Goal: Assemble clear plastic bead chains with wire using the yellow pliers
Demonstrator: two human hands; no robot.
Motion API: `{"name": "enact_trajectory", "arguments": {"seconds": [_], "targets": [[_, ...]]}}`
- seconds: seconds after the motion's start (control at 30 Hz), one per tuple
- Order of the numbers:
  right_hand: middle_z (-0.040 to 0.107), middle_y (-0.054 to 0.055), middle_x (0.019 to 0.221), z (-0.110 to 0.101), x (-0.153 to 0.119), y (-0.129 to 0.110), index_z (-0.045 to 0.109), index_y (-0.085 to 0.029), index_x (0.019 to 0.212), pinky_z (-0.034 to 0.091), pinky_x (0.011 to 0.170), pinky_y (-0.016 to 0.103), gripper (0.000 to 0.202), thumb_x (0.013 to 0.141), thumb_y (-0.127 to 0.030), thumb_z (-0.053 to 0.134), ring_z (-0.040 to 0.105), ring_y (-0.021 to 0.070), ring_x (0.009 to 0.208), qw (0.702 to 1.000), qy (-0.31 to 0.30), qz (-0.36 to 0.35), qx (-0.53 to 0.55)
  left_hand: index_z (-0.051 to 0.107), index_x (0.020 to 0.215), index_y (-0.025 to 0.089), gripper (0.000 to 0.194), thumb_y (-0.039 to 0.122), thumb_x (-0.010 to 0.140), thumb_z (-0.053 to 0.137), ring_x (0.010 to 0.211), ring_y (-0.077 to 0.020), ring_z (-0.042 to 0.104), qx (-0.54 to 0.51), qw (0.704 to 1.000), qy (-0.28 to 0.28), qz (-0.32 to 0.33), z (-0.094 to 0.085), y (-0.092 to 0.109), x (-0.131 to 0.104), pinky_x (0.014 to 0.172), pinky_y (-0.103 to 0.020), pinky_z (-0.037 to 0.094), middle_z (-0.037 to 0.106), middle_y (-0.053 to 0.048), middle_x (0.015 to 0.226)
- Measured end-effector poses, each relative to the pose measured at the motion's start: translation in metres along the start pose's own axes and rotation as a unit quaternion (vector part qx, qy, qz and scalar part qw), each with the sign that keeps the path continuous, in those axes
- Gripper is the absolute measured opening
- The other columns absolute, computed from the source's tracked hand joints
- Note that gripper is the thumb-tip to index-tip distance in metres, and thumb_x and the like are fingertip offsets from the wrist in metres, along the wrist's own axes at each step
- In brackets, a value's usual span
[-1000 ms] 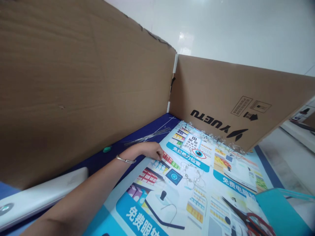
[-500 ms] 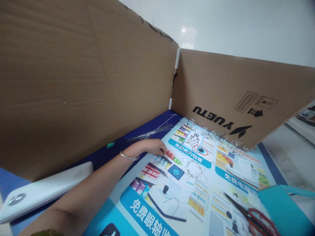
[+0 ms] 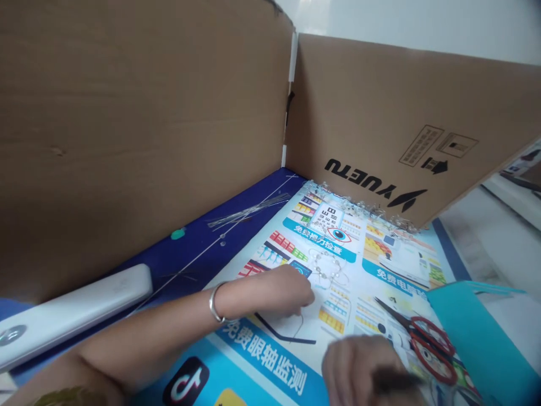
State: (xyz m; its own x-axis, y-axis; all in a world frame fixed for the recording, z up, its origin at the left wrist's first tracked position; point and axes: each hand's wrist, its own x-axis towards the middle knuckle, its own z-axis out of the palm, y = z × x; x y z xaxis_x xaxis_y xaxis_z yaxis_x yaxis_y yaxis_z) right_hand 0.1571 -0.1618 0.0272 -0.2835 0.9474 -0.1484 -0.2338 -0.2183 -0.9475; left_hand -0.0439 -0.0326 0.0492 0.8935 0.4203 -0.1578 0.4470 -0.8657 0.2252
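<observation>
My left hand (image 3: 289,290), with a silver bangle on the wrist, is over the printed sheet (image 3: 270,361), its fingers curled down beside a thin bent wire (image 3: 301,327). Whether the fingertips touch that wire is unclear. My right hand (image 3: 363,369) is at the bottom edge, blurred, fingers bent; what it holds, if anything, cannot be made out. Just above and to the right of my left hand lies a beaded wire ring (image 3: 327,268). Red-handled scissors (image 3: 431,344) rest to the right of my right hand.
Cardboard walls (image 3: 363,113) stand at the left and back. Along the back one lie many small clear beaded pieces (image 3: 363,208). A bundle of thin wires (image 3: 249,210), a green lump (image 3: 178,233) and a white device (image 3: 80,316) are at left. A teal folder (image 3: 477,332) is at right.
My left hand has moved from near the wire bundle down and right to the bent wire. My right hand has come into view at the bottom. The view has shifted slightly.
</observation>
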Motion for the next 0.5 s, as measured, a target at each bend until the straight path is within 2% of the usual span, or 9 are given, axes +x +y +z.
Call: {"name": "enact_trajectory", "arguments": {"seconds": [0.03, 0.1, 0.2, 0.33, 0.5], "targets": [[0.058, 0.005, 0.069, 0.003, 0.013, -0.005, 0.061, -0.019, 0.066, 0.042, 0.064, 0.035, 0.021, 0.067, -0.039, 0.068, 0.054, 0.0204, 0.069, 0.997, -0.076, -0.011, -0.007, 0.063, 0.072, 0.017, 0.008, 0.024, 0.070, 0.061, 0.058, -0.0175, 0.056, 0.015, 1.000, 0.002, 0.007, 0.004, 0.005, 0.001, 0.049, -0.025, 0.031, 0.064, -0.007, 0.068], [0.055, 0.004, 0.067, 0.008, 0.034, -0.009, 0.060, -0.021, 0.069, 0.038, 0.067, 0.035, 0.018, 0.074, -0.038, 0.059, 0.051, 0.0186, 0.067, 0.998, -0.033, -0.054, 0.018, 0.062, 0.067, 0.015, 0.007, 0.018, 0.071, 0.057, 0.055, -0.0182, 0.056, 0.041, 0.999, 0.007, -0.003, 0.010, 0.011, 0.003, 0.047, -0.025, 0.032, 0.064, -0.008, 0.063], [0.053, 0.003, 0.071, 0.010, 0.050, -0.004, 0.058, -0.020, 0.074, 0.035, 0.070, 0.034, 0.014, 0.078, -0.033, 0.054, 0.050, 0.0175, 0.071, 0.998, 0.027, -0.034, 0.038, 0.060, 0.060, 0.014, 0.014, 0.007, 0.068, 0.051, 0.050, -0.0174, 0.056, 0.056, 0.998, 0.012, -0.003, 0.016, 0.015, 0.003, 0.046, -0.026, 0.033, 0.062, -0.007, 0.058], [0.052, 0.002, 0.071, 0.005, 0.053, 0.011, 0.054, -0.020, 0.074, 0.034, 0.068, 0.031, 0.013, 0.080, -0.031, 0.053, 0.048, 0.0159, 0.070, 0.996, 0.071, -0.003, 0.046, 0.057, 0.059, 0.015, 0.015, 0.004, 0.067, 0.049, 0.045, -0.0166, 0.054, 0.045, 0.999, 0.021, 0.010, 0.020, 0.016, 0.003, 0.045, -0.026, 0.035, 0.061, -0.006, 0.054], [0.053, 0.002, 0.071, 0.003, 0.054, 0.021, 0.053, -0.020, 0.075, 0.033, 0.066, 0.029, 0.014, 0.080, -0.033, 0.054, 0.048, 0.0153, 0.069, 0.995, 0.090, -0.008, 0.036, 0.054, 0.057, 0.016, 0.014, 0.006, 0.066, 0.051, 0.044, -0.0173, 0.054, 0.058, 0.998, 0.028, 0.025, 0.019, 0.017, 0.003, 0.040, -0.026, 0.032, 0.061, -0.005, 0.054]]}}
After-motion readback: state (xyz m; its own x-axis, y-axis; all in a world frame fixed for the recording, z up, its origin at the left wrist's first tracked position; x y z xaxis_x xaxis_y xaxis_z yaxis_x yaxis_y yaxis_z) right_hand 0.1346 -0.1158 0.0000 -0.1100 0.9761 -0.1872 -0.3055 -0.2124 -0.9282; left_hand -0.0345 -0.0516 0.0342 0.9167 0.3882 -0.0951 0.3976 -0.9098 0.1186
